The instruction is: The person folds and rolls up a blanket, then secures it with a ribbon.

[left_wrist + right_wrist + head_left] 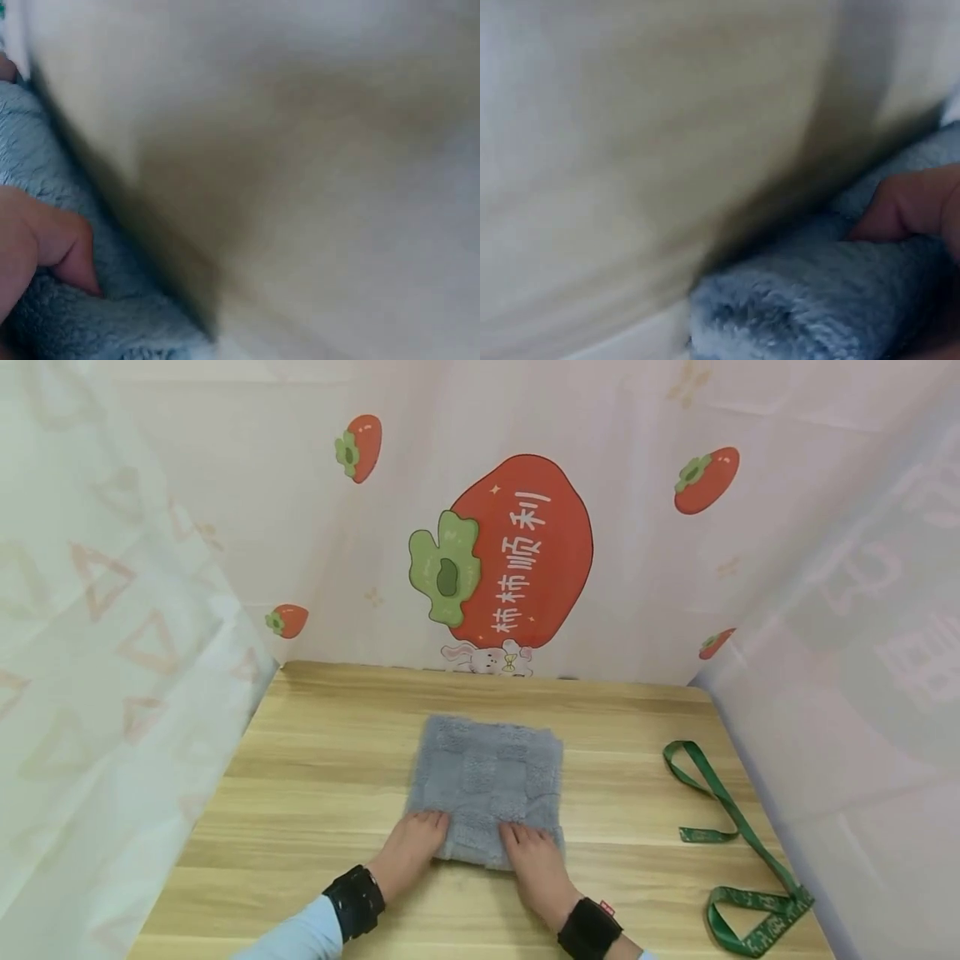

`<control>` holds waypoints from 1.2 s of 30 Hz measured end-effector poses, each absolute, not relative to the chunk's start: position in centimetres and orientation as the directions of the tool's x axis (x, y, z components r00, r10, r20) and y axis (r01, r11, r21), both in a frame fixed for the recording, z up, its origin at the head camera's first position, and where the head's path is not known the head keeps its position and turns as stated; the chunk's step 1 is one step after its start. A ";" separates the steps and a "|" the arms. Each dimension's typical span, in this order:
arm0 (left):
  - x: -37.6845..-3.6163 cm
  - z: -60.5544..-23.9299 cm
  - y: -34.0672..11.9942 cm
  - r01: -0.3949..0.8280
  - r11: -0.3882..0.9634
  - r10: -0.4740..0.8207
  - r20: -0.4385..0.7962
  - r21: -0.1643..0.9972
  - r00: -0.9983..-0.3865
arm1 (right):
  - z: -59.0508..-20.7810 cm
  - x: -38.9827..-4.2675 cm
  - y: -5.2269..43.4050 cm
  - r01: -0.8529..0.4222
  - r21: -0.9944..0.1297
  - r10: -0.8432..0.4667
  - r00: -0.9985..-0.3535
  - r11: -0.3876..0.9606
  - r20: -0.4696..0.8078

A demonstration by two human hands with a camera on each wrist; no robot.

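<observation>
A grey-blue plush towel [480,777] with a raised checked pattern lies near the middle of the wooden table. My left hand [415,843] grips its near left corner, fingers on top. At the near right part, my right hand [536,864] holds the same edge. Seen from the left wrist, the thumb [64,247] digs into the soft pile. The right wrist view shows the towel's edge [780,307] as a thick, rounded roll, with the thumb [907,206] pressed into it. In both wrist views most of the fingers are hidden.
A green patterned ribbon [742,827] lies in loose loops along the table's right side. Pale printed curtains hang around the table [315,752], the back one [637,593] bearing red persimmon pictures. Black bands [356,903] circle both wrists.
</observation>
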State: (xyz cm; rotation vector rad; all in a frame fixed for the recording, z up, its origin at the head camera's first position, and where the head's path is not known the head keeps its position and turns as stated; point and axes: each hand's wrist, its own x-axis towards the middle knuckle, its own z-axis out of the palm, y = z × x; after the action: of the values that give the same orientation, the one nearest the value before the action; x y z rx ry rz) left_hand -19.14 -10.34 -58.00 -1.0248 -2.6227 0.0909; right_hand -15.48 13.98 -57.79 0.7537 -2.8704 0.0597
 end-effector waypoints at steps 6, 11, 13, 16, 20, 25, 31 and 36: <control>-19.3 -55.2 -11.1 0.645 0.706 0.676 -0.007 0.291 -0.737 | -54.6 -17.1 15.7 -0.463 -0.315 -0.521 -0.843 0.828 -0.132; -20.5 -54.1 -12.4 0.416 0.622 0.717 -0.269 0.664 -0.643 | -53.0 -18.7 17.5 -0.341 -0.551 -0.598 -0.697 0.761 -0.395; -21.1 -54.4 -13.1 0.289 0.599 0.709 -0.327 0.747 -0.625 | -53.2 -19.3 18.4 -0.258 -0.620 -0.597 -0.675 0.741 -0.433; -21.9 -55.2 -14.1 0.119 0.584 0.656 -0.380 0.803 -0.652 | -54.3 -19.9 19.9 -0.107 -0.719 -0.563 -0.705 0.687 -0.433; -22.5 -56.0 -15.1 -0.016 0.593 0.538 -0.412 0.805 -0.735 | -55.8 -20.3 21.4 0.001 -0.806 -0.503 -0.780 0.592 -0.371; -21.6 -55.8 -15.2 0.058 0.712 0.365 -0.298 0.700 -0.882 | -56.0 -19.3 20.4 -0.059 -0.710 -0.315 -0.920 0.702 -0.235; -18.5 -55.7 -13.5 0.474 0.862 0.456 0.131 0.181 -0.880 | -55.0 -17.1 18.0 -0.336 -0.314 -0.297 -0.940 0.888 0.167; -16.3 -56.1 -12.3 0.671 0.739 0.668 0.189 -0.052 -0.720 | -55.0 -15.2 16.7 -0.537 -0.054 -0.510 -0.824 0.842 0.247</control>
State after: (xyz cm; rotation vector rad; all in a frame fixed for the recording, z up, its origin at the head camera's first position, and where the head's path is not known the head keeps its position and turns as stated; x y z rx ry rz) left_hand -16.33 -12.28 -56.05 -1.0685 -2.7451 -0.0296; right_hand -15.21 16.71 -54.97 0.8062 -2.7979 0.1779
